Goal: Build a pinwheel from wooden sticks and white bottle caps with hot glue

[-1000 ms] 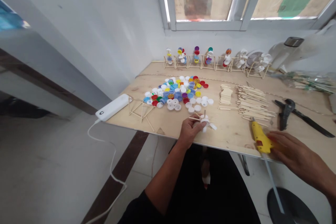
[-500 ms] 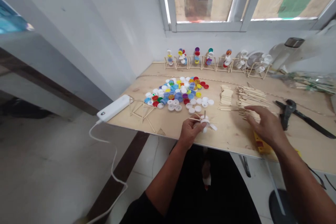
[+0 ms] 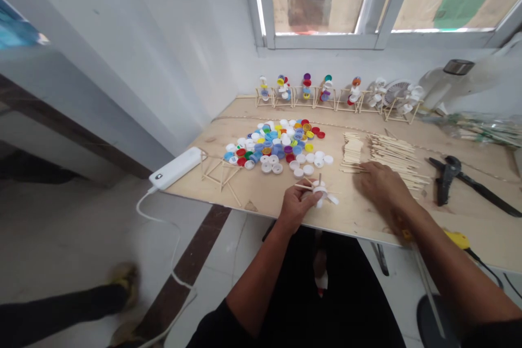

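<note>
At far left, on the floor, another person's trousered leg point(image 3: 65, 307) reaches in, its shoe blurred. A white plastic case point(image 3: 177, 168) lies at the left end of my wooden worktop point(image 3: 346, 212), its white cord point(image 3: 174, 250) dropping over the edge to the floor. Just beside the case stands an open stick frame point(image 3: 220, 174), with one stick slanting toward the front edge. Next comes a spread heap of bottle caps point(image 3: 277, 144), white, blue, red, yellow and more; behind it, along the wall, runs a row of stick stands point(image 3: 304, 100) carrying bottle-cap wheels.

In front of the heap, near the front edge, my left grip point(image 3: 294, 206) is closed on a white bottle-cap wheel point(image 3: 320, 190), thumb against it, thin sticks jutting out. To its right lie a pile of short sticks point(image 3: 351, 147) and a larger pile of longer sticks point(image 3: 393, 152). My right grip point(image 3: 381, 182) reaches over their near side, fingertips at the sticks; I cannot tell whether it has pinched one. A yellow glue gun point(image 3: 457, 239) rests partly hidden under my right forearm. Further right lies a black-handled tool point(image 3: 446, 179), and behind it a clear plastic bag point(image 3: 485, 128) of thin stems.
</note>
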Demonstrator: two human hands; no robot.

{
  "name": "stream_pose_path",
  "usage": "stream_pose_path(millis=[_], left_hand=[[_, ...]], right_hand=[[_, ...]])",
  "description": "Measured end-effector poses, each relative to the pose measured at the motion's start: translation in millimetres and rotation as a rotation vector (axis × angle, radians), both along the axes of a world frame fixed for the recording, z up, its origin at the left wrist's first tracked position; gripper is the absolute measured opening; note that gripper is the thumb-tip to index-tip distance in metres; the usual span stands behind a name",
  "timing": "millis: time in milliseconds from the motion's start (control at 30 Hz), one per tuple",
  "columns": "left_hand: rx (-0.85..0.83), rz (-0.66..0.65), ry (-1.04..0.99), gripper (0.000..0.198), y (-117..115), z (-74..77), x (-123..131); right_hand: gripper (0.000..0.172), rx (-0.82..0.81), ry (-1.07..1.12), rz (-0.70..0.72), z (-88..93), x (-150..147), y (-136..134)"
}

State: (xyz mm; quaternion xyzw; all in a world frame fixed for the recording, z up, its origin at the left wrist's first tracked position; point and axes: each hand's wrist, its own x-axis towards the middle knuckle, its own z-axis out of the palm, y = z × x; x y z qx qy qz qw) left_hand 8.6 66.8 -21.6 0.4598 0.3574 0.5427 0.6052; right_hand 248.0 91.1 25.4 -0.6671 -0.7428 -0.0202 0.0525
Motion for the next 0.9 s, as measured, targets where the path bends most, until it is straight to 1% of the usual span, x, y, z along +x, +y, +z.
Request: stream_pose_path(millis=[133, 267, 533, 600, 733, 900], left_hand=[[-0.008, 0.000, 0.018, 0.031, -0.4, 0.9, -0.4], [0.015, 0.002, 0.026, 0.028, -0.3, 1.7, -0.9], [0.001, -0.003, -0.004, 0.029, -0.3, 0.7, 0.2], [0.003, -0.006, -0.010, 0.029, -0.2, 0.5, 0.2], [0.017, -0.001, 0.000, 0.027, 0.1, 0.9, -0.1], [0.022, -0.012, -0.009, 0.024, 0.1, -0.3, -0.5]], right_hand=[[0.037, 0.006, -0.024, 0.002, 0.0, 1.5, 1.6], [0.035, 0.010, -0.040, 0.030, -1.2, -0.2, -1.6], [0.030, -0.006, -0.011, 0.120, -0.7, -8.0, -10.2], [0.030, 0.008, -0.027, 0.107, 1.9, -7.8, -12.0], [0.025, 0.040, -0.129, 0.040, 7.7, -5.9, -15.0], [0.024, 0.039, -0.179, 0.054, 6.3, -10.7, -15.8]])
